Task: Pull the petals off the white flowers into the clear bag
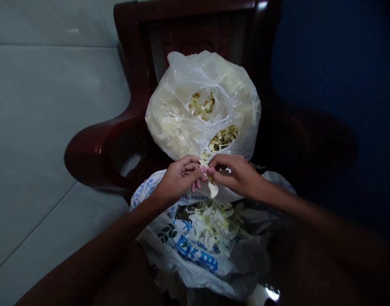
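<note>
My left hand (182,175) and my right hand (233,172) meet in front of me, fingers pinched closed on one pale white flower (213,189). A long curved petal of it hangs below my fingertips; the rest is partly hidden by them. Under my hands, a heap of white flowers (210,225) with yellow-green centres lies in an opened white plastic bag (169,259) with blue print. Just beyond my hands sits a full, translucent white plastic bag (172,123). Through its two openings, many cream-coloured petals or flowers (203,106) show.
Both bags are at a dark red wooden armchair (95,144), the fuller one resting against its backrest. Its curved left arm stands out beside my left forearm. Pale large tiles (48,127) fill the left side; the right side is very dark.
</note>
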The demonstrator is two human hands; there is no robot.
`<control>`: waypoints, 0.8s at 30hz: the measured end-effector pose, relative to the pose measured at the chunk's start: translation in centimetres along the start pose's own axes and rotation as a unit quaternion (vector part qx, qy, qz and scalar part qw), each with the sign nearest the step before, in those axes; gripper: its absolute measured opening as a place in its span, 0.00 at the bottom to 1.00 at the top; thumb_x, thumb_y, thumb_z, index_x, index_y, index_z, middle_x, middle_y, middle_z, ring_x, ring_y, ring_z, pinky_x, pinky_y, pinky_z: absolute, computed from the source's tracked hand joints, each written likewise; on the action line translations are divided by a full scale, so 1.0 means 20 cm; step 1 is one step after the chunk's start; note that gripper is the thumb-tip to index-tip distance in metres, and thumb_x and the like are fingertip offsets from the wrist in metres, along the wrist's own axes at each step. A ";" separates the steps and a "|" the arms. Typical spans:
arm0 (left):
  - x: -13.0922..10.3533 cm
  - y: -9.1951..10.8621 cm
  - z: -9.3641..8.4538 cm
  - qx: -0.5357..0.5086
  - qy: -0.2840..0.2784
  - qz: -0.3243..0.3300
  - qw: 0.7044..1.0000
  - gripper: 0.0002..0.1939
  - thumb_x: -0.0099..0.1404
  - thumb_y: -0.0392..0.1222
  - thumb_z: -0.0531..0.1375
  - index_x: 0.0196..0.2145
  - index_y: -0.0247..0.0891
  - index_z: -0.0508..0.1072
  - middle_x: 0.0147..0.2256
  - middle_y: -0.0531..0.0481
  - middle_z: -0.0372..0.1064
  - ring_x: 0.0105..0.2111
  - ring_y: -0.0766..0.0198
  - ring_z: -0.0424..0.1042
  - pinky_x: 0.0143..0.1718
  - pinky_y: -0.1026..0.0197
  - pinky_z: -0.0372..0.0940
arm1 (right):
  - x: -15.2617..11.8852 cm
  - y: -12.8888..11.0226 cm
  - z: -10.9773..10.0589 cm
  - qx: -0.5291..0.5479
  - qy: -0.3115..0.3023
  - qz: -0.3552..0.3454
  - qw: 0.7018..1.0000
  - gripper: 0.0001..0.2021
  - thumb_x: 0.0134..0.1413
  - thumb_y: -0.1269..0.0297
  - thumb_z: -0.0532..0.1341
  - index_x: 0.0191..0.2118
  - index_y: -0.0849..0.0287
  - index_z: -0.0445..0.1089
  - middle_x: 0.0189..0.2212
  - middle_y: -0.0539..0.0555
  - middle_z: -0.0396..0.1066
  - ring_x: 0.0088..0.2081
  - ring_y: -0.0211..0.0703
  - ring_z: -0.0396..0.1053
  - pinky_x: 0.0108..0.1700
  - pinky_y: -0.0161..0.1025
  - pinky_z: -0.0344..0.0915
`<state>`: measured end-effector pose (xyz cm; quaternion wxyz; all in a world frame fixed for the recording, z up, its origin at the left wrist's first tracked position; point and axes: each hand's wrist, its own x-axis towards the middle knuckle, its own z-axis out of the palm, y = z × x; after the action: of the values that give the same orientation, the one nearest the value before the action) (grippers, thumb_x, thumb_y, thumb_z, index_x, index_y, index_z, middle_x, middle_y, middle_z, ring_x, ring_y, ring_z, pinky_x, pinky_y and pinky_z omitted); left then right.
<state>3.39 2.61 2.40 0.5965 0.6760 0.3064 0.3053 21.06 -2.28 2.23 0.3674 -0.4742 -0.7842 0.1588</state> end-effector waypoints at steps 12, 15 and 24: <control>0.04 -0.04 -0.07 -0.039 0.195 -0.027 0.980 0.08 0.52 0.33 0.59 0.30 0.35 0.63 0.17 0.55 0.67 0.13 0.71 0.64 0.14 0.70 0.60 | 0.01 0.03 -0.10 0.018 0.294 0.044 0.954 0.05 0.54 0.69 0.56 0.28 0.57 0.64 0.38 0.54 0.70 0.39 0.43 0.70 0.40 0.40 0.65; 0.01 -0.01 -0.06 -0.047 0.199 -0.002 0.979 0.09 0.53 0.35 0.60 0.31 0.36 0.63 0.17 0.56 0.67 0.12 0.70 0.63 0.14 0.69 0.60 | 0.01 0.02 -0.11 0.090 0.359 0.044 0.928 0.06 0.53 0.70 0.57 0.26 0.58 0.62 0.38 0.54 0.69 0.38 0.43 0.72 0.39 0.41 0.67; 0.03 -0.02 -0.12 -0.102 0.230 0.008 0.968 0.06 0.53 0.35 0.59 0.29 0.35 0.64 0.18 0.54 0.66 0.16 0.71 0.65 0.15 0.71 0.58 | 0.05 0.11 -0.27 0.138 0.491 -0.019 0.860 0.09 0.51 0.71 0.59 0.24 0.57 0.58 0.35 0.56 0.68 0.37 0.42 0.72 0.40 0.41 0.69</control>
<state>1.87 4.67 2.37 0.5729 0.5259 0.3973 0.4872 26.21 -0.84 5.00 0.7697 -0.4199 -0.4809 0.0048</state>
